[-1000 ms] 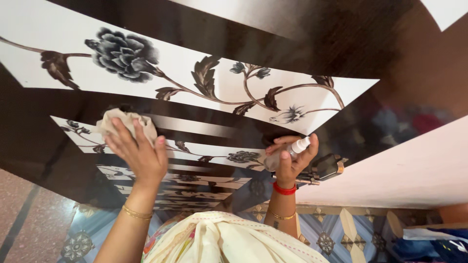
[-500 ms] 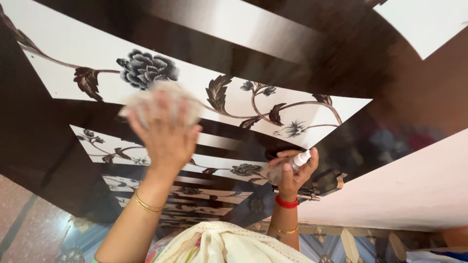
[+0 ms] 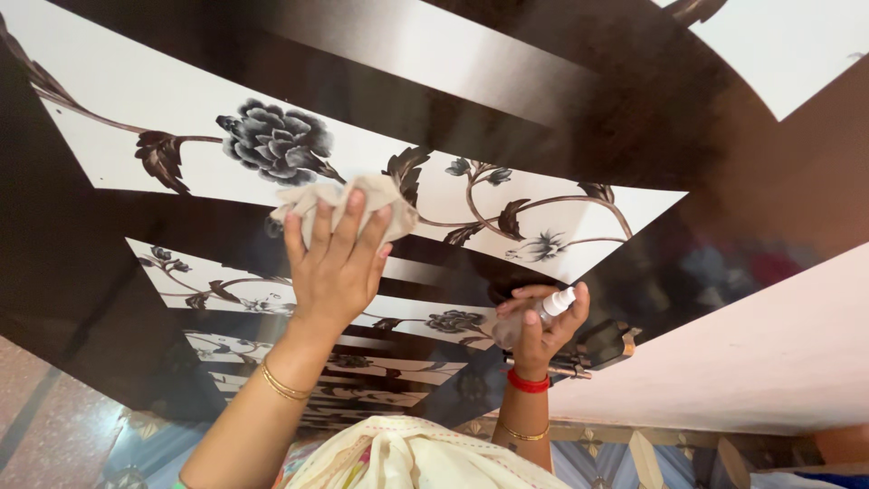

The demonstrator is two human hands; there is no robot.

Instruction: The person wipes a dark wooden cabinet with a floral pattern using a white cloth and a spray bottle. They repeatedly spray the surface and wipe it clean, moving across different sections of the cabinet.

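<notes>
your left hand [image 3: 337, 263] presses a crumpled beige cloth [image 3: 344, 204] flat-fingered on the glossy dark-brown floral cabinet door [image 3: 507, 81], beside the grey flower. your right hand [image 3: 540, 321] grips a small clear spray bottle [image 3: 534, 312] near the door's handle edge. wiping looks midway; the lower bands seem left.

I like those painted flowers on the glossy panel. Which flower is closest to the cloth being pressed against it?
The big dark grey bloom, just up-left of the cloth under the left hand. The other flowers are smaller and lie farther right or lower down.
</notes>
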